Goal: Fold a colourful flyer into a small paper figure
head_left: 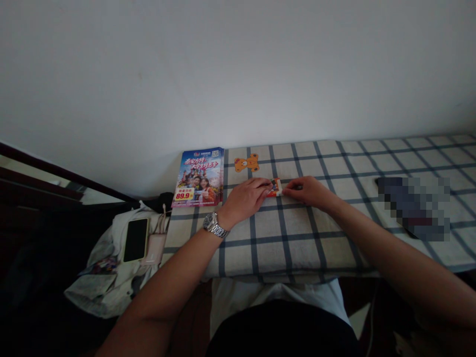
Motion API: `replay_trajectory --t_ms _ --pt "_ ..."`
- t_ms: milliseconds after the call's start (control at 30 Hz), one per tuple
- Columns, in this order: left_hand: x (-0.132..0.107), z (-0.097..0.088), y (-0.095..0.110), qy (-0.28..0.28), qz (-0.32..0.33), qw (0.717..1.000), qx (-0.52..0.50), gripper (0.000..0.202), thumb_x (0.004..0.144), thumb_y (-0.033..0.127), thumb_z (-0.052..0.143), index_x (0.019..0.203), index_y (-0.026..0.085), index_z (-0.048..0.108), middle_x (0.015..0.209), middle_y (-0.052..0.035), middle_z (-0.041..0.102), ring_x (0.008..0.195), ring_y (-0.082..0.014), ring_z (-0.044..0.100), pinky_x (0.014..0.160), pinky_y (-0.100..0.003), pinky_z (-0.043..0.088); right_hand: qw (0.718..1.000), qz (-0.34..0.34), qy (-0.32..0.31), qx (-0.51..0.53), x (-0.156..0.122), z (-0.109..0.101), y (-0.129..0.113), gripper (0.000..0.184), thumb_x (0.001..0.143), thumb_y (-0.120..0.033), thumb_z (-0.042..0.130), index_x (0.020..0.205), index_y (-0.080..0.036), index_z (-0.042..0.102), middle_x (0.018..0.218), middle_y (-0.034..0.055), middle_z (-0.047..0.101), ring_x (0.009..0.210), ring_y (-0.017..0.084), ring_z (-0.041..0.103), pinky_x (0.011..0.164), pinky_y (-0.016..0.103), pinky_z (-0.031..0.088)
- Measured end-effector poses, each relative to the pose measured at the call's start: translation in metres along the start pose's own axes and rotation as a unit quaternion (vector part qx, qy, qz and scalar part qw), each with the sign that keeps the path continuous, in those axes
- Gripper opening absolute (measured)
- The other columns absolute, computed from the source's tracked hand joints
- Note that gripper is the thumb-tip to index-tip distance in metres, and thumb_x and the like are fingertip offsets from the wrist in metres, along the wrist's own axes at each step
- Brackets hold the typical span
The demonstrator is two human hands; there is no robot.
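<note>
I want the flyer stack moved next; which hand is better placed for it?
Left, probably. The left hand is nearer the flyer stack, though it rests at the small red-and-white item. The right hand is farther off, by the item's opposite end.

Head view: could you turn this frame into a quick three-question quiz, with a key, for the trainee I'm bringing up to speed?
1. Multiple choice: where is the small printed piece?
A) To the left of both hands
B) Between the left hand and the right hand
C) To the right of both hands

2. True or false: the bear figure is nearer the wall than the left hand is.

3. Short answer: what large number is printed on the yellow label of the flyer?

Key: 1. B; 2. True; 3. 89.9
</note>
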State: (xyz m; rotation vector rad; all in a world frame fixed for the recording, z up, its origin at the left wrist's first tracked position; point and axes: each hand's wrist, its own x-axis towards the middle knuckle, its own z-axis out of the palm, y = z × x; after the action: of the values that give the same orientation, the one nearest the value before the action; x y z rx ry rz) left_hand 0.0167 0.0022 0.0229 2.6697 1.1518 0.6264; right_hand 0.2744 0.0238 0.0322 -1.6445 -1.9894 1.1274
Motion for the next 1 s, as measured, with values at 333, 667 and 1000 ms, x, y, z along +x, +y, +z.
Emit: replay_trajectory --t_ms 333,667,1000 --pt "0.0 0.0 0.0 -0.011 0.0 1.0 0.007 0.04 0.115 0.033 0.037 0.139 0.018 0.066 0.14 -0.0071 0.067 0.128 -0.0242 0.063 0.11 -0.043 0.056 0.992 -0.053 -0.001 -0.11 0.007 -0.004 -0.002 0.024 0.086 -0.043 0.072 0.077 -0.021 0.079 0.07 0.002 0.076 0.066 0.019 0.066 0.062 0.03 0.042" --pt "0.0 0.0 0.0 0.009 0.011 1.0 -0.006 0.035 0.114 0.03 0.043 0.135 0.02 0.069 0.138 -0.0079 0.068 0.126 -0.0243 0.064 0.111 -0.045 0.055 0.97 -0.175 0.104 -0.133 0.011 -0.002 0.003 0.028 0.094 -0.036 0.069 0.115 -0.02 0.078 0.093 0.0066 0.073 0.078 0.021 0.066 0.074 0.033 0.05" --pt "0.008 0.009 -0.004 0.054 -0.017 0.997 -0.061 0.026 0.111 0.029 0.053 0.117 0.021 0.076 0.122 -0.0068 0.074 0.115 -0.0229 0.069 0.104 -0.043 0.056 0.966 -0.183 0.099 -0.154 0.015 0.007 0.007 0.035 0.092 -0.041 0.077 0.122 -0.024 0.075 0.102 0.0069 0.071 0.084 0.023 0.069 0.075 0.034 0.052"
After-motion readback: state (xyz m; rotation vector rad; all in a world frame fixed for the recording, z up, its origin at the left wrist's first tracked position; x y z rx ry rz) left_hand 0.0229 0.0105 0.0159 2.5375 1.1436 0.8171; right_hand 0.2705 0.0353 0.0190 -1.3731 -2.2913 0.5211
